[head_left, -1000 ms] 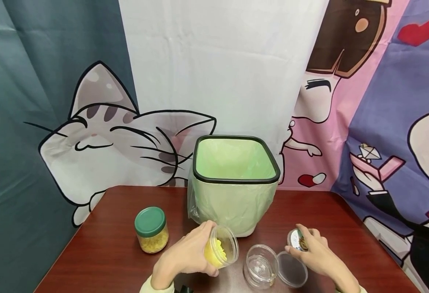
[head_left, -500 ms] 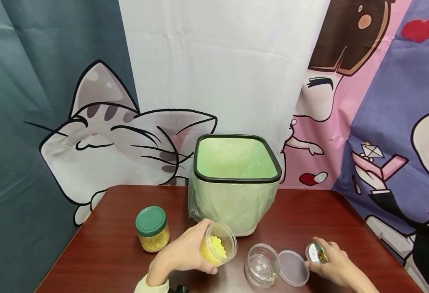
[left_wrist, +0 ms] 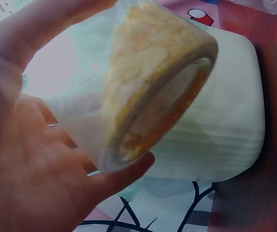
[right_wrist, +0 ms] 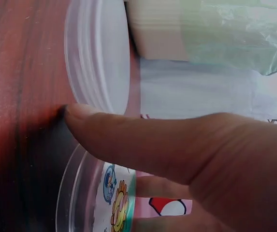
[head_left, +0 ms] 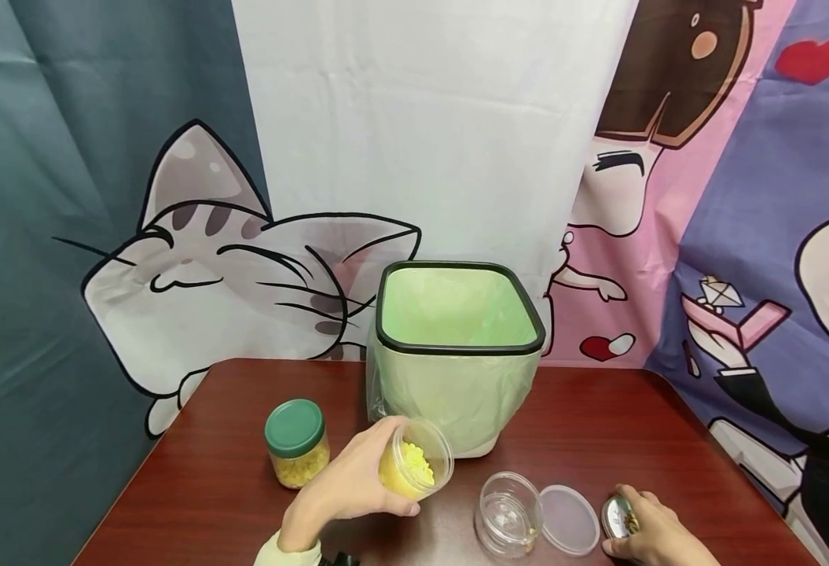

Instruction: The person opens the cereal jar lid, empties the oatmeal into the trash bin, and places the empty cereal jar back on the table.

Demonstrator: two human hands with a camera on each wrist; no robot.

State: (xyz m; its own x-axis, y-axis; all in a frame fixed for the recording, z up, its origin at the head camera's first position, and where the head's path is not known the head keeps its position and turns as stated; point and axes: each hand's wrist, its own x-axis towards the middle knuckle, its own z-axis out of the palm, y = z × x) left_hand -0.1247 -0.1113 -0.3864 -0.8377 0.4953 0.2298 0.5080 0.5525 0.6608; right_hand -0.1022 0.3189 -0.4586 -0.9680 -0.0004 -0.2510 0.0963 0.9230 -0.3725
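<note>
My left hand (head_left: pixel 361 475) grips a clear plastic jar (left_wrist: pixel 80 111) of small yellow pieces. The jar is tilted with its uncovered mouth facing right, in front of the bin. At the right, my right hand (head_left: pixel 651 528) holds a round clear lid (head_left: pixel 618 519) with a printed sticker by its edge, low over the table. In the right wrist view the thumb (right_wrist: pixel 128 137) lies across the lid's rim and other fingers show behind it. Between the hands stands an uncovered clear jar (head_left: pixel 508 515), a few small crumbs near its base. A plain translucent lid (head_left: pixel 570 520) lies beside it.
A light green bin (head_left: pixel 456 393) with a black rim and a plastic liner stands at the back middle. To the left is a jar with a green lid (head_left: pixel 294 428) and yellow contents. The dark red table (head_left: pixel 202 479) ends at a printed cloth backdrop.
My right hand has carried the stickered lid right and toward me, down near the table. My left hand, with the jar of yellow pieces, has shifted slightly left.
</note>
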